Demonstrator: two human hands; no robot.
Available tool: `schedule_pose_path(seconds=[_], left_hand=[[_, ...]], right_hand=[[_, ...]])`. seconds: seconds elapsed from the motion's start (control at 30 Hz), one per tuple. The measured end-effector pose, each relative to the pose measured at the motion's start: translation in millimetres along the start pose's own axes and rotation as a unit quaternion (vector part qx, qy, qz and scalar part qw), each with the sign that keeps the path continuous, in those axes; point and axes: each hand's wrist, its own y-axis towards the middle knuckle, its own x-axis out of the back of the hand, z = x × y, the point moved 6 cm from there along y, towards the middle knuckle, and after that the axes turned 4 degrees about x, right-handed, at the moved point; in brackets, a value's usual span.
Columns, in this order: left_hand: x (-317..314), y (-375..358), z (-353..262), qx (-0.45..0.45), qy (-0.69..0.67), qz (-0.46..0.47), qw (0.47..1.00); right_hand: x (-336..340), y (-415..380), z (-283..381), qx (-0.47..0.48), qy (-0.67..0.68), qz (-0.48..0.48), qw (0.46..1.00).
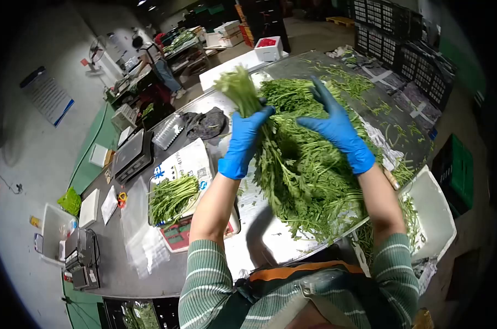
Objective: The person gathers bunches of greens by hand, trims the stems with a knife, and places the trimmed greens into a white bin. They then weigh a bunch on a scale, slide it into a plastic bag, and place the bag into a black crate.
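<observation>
Gloved hands sort greens on a steel surface (281, 241).
Left hand (243, 143) grasps a bunch (238, 88) by its stems; right hand (339, 131), fingers released, rests on the pile (303, 175).

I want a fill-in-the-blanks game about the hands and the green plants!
1. Both hands wear gloves of the colour ____.
2. The left hand grips a bunch of leafy greens by its ____.
3. The right hand rests on the big pile of greens with its fingers ____.
4. A smaller bunch lies on a tray to the person's ____.

Missing words: blue; stems; open; left
</observation>
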Motion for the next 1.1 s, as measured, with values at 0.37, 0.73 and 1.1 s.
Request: schedule_pose_path(seconds=[0.37,0.73,1.1], left_hand=[[-125,-81,17,-0.101,0.395,0.382,0.829],[-214,-77,38,0.051,0.128,0.521,0.843],[-263,-162,122,0.443,-0.182,0.533,0.697]], right_hand=[[177,-46,52,0.013,0.465,-0.175,0.868],[259,-147,41,-0.222,0.091,-0.246,0.939],[204,-129,21,-0.156,0.366,-0.223,0.89]])
